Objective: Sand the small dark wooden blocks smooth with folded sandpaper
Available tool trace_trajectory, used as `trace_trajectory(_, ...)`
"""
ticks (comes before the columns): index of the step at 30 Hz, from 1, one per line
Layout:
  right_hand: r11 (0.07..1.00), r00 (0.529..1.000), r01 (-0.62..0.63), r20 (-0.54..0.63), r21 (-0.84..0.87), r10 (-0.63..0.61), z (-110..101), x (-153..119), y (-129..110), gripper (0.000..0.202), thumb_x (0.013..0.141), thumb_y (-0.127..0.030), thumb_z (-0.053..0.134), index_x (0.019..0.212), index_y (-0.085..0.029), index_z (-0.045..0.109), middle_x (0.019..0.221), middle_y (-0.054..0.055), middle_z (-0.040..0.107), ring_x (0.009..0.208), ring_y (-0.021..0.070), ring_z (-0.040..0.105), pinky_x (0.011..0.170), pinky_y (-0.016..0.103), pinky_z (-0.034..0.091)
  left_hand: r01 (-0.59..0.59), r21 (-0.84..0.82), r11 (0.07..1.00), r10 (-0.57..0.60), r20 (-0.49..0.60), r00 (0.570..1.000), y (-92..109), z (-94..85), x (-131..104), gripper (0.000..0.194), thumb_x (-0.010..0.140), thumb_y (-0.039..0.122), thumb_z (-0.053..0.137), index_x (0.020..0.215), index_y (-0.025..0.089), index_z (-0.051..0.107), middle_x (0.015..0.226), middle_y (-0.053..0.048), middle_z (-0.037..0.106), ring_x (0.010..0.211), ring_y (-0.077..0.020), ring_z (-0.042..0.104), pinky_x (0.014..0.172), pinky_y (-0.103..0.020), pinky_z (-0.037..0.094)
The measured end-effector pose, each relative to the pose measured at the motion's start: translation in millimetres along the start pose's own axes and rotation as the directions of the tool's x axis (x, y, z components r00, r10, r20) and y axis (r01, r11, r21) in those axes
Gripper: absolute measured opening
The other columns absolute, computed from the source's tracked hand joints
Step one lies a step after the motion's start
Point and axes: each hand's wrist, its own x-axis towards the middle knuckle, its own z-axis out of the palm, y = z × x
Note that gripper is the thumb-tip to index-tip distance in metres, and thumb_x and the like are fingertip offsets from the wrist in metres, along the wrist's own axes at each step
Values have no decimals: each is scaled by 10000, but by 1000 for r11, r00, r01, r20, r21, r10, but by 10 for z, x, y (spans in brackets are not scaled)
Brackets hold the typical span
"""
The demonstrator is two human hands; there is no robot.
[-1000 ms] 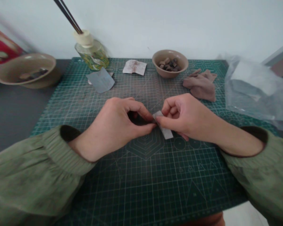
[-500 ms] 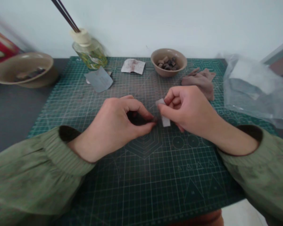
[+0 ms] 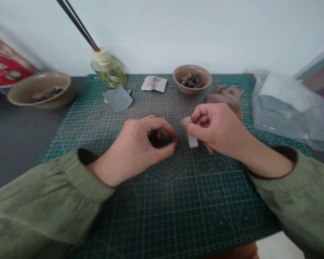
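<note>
So a small dark piece (image 3: pixel 175 139) is pinched between the thumb and fingertips of the left hand (image 3: pixel 139 144), above the green cutting mat (image 3: pixel 124 216). A pale strip (image 3: pixel 193 140) is gripped in the right hand (image 3: pixel 220 127), between thumb and bent fingers, just beside the piece but not touching it. What the piece is can't really be told, since it's mostly covered by the fingers.

Risk-wise: not much of the piece is left showing, so it could probably be popped loose if it were pressed too hard from the side. The strip's lower end is left unsupported, so it could be bent or creased under pressure. If it's abrasive (can't be confirmed), a fingertip might get scraped, with the 2 thumbs kept that close. And if the piece got dropped, it could be lost under the crumpled cloth (image 3: pixel 226 98) or near the bowl of chunks (image 3: pixel 189 91) at the back.
</note>
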Motion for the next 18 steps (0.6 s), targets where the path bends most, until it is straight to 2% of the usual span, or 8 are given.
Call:
trace_trajectory(3,999,995,-40,88,19,38,-4,-9,0,286,919,-244,872,780,-215,624,492,-55,682,291,91,549,295,162,293,21,-25,999,-21,-8,1000,-21,1,-3,117,883,230,869,993,263,889,902,10,821,755,-152,692,689,-299,496)
trace_trajectory(7,993,978,-109,186,45,99,11,-11,-20,274,897,-159,842,776,-219,603,470,-85,653,282,74,531,288,138,257,70,-54,996,-70,-8,998,-16,-1,-12,89,888,252,875,973,262,899,863,9,818,726,-153,689,645,-296,471)
trace_trajectory(13,992,971,-111,220,54,97,26,-25,-22,284,885,-120,824,775,-222,583,471,-96,643,294,74,542,288,130,293,114,-85,990,-116,-25,993,18,-13,-24,71,892,307,881,937,258,906,723,18,756,640,-148,611,573,-303,403)
trace_trajectory(18,994,983,-82,172,65,70,34,-21,-39,249,902,-149,823,790,-214,610,487,-89,653,299,78,548,287,139,314,116,-89,989,-120,-35,992,22,-12,-31,87,903,326,882,950,258,907,789,11,790,675,-152,642,602,-305,434)
